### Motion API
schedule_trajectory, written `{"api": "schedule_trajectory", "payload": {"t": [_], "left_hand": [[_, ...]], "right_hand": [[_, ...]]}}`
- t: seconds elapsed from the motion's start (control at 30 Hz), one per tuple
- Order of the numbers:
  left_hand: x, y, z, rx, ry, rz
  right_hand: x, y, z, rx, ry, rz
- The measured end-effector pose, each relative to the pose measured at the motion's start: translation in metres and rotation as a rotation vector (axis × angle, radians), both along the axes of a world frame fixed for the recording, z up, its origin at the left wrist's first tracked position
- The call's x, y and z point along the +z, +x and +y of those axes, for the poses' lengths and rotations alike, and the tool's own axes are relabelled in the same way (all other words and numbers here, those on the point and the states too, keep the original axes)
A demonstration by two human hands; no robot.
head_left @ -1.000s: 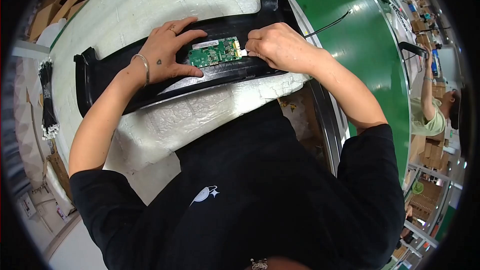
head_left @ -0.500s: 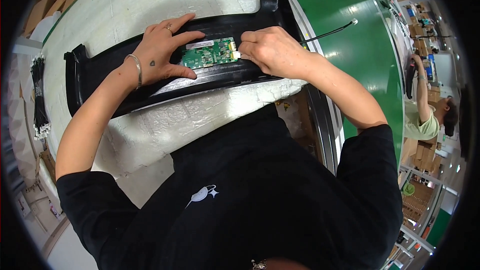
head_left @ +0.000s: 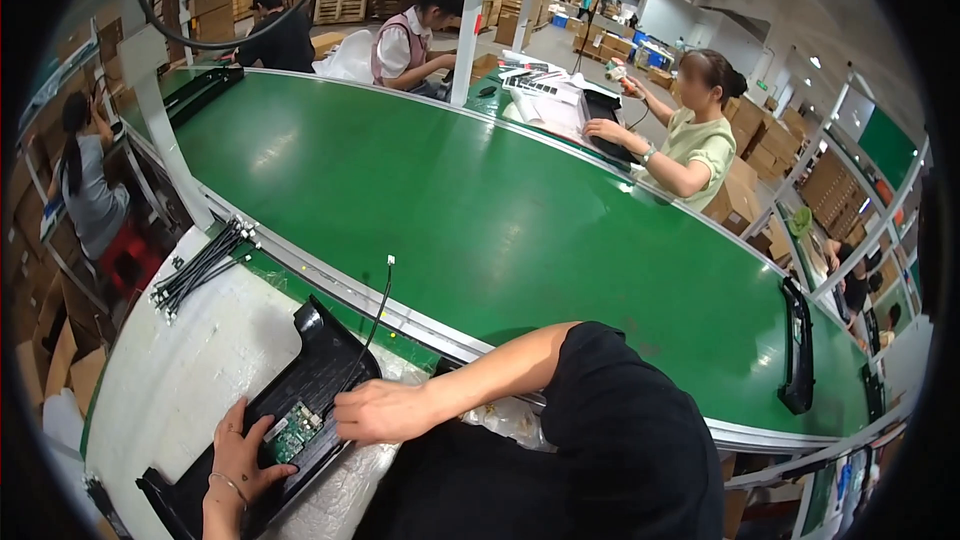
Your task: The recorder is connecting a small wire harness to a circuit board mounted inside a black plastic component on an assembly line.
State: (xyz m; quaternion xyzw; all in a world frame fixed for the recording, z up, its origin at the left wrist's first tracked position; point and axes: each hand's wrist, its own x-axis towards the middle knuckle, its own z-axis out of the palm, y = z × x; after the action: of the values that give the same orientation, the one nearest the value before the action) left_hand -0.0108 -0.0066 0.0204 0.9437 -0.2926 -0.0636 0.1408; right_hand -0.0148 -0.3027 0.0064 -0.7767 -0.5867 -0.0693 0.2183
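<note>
The small green rectangular circuit board (head_left: 292, 434) lies in the trough of a long black moulded-plastic panel (head_left: 328, 352), which rests slantwise on the white padded desk (head_left: 215, 350), one end toward the desk's edge along the flat green conveyor (head_left: 480, 220). The left hand (head_left: 238, 460) is spread flat, gripping nothing, thumb and forefinger bracketing the board's left side. The right hand (head_left: 382, 410) has its fingers bunched at the board's opposite edge, grasping the near end of a thin black cable (head_left: 377, 322); the fingertips are partly hidden, and whether the connection is fully seated cannot be told.

To do this well, the left thumb and forefinger should brace the board's edges without pressing on its parts. The right fingers should hold the connector body, not the wire, and push straight along the board's plane. The free white plug (head_left: 390, 261) hangs over the conveyor, so avoid snagging it.
</note>
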Motion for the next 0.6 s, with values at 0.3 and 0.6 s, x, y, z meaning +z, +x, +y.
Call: {"api": "schedule_trajectory", "payload": {"t": [0.3, 0.6], "left_hand": [[0.127, -0.037, -0.098, -0.521, -0.285, -0.228], [0.147, -0.082, -0.119, -1.017, -0.611, 0.299]], "right_hand": [[0.042, 0.023, -0.070, -0.392, 0.332, -0.351], [0.012, 0.126, -0.185, -1.137, 0.235, -0.411]]}}
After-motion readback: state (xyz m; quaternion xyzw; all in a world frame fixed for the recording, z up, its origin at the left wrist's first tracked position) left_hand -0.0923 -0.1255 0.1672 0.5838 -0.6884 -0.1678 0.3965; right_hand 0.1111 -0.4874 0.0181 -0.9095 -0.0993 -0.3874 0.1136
